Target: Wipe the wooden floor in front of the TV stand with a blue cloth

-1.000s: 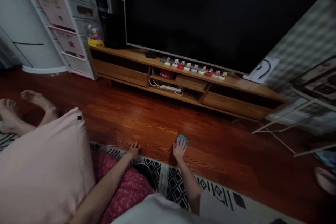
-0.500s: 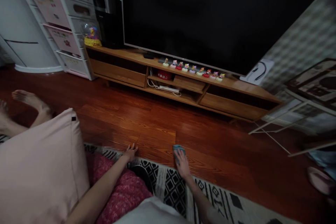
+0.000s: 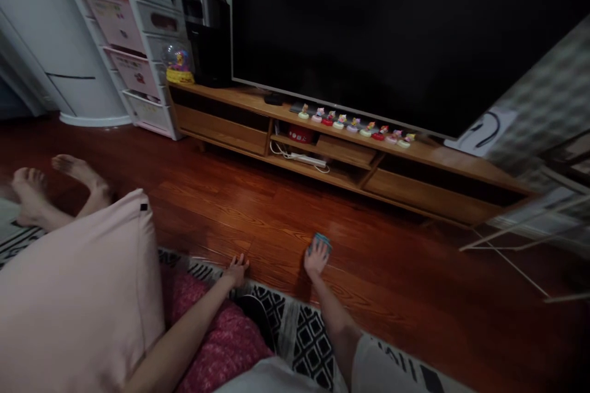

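My right hand (image 3: 316,260) lies flat on a small blue cloth (image 3: 321,242), pressing it onto the reddish wooden floor (image 3: 415,295). My left hand (image 3: 238,270) rests on the floor at the rug's edge, fingers spread, holding nothing. Both arms reach forward over a black-and-white patterned rug (image 3: 302,331). A pink cushion (image 3: 78,301) and a red knitted fabric (image 3: 216,338) sit by my left arm.
A low wooden TV stand (image 3: 350,159) carries a large dark TV (image 3: 391,31) and a row of small figurines (image 3: 354,124). White drawers (image 3: 133,37) stand at the left. Another person's bare feet (image 3: 50,187) lie at the left. A white wire rack (image 3: 525,233) is at the right.
My right hand slid the blue cloth back toward the rug, then forward again across the floor. The left hand stayed put. The view shifted slightly.
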Available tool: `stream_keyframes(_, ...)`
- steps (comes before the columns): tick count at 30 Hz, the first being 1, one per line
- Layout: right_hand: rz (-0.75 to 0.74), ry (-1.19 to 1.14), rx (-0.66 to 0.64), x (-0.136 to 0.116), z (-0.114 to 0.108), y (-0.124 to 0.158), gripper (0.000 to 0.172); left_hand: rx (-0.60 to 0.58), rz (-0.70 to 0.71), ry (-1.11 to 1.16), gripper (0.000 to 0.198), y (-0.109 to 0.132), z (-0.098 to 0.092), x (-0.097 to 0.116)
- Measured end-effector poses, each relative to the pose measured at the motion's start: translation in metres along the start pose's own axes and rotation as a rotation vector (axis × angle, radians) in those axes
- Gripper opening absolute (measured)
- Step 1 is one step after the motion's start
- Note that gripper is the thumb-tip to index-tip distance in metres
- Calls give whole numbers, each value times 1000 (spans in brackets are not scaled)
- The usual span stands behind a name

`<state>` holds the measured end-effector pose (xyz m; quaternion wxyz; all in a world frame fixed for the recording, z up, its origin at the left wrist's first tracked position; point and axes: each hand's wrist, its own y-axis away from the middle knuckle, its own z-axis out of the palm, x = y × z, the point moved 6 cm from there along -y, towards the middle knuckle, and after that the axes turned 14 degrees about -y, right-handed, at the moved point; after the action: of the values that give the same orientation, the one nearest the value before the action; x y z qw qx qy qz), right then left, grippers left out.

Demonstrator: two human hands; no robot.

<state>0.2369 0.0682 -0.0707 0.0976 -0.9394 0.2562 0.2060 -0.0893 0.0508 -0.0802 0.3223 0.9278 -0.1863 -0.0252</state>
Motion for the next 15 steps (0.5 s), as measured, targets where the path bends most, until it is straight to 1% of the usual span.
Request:
stream_keyframes(2, -248, -18, -138, -61, 31, 17, 58, -8, -7, 12, 93, 4, -3, 2)
stream_keyframes(4, -512, -65, -252, -113, 58, 43, 57, -18, -17, 8, 88, 10, -6, 3)
stream_keyframes(6, -745, -113, -346, -150, 75, 67, 57, -30, -29, -1, 83, 15, -9, 5)
stream_keyframes(8, -914, -132, -417, -170, 83, 78, 56, -45, -37, -4, 81, 19, -12, 6)
stream_keyframes(9, -963, -128, -441, -173, 84, 77, 56, -52, -40, -3, 81, 20, -13, 6)
stream_keyframes(10, -982, -115, -453, -171, 82, 70, 56, -57, -42, -1, 81, 21, -13, 6)
stream_keyframes(11, -967, -96, -451, -164, 78, 59, 56, -59, -44, 0, 81, 22, -14, 6)
stream_keyframes(13, -848, -50, -407, -136, 64, 25, 55, -65, -46, 3, 81, 23, -13, 6)
stream_keyframes(15, -654, -6, -321, -89, 42, -13, 56, -70, -45, 15, 81, 23, -12, 6)
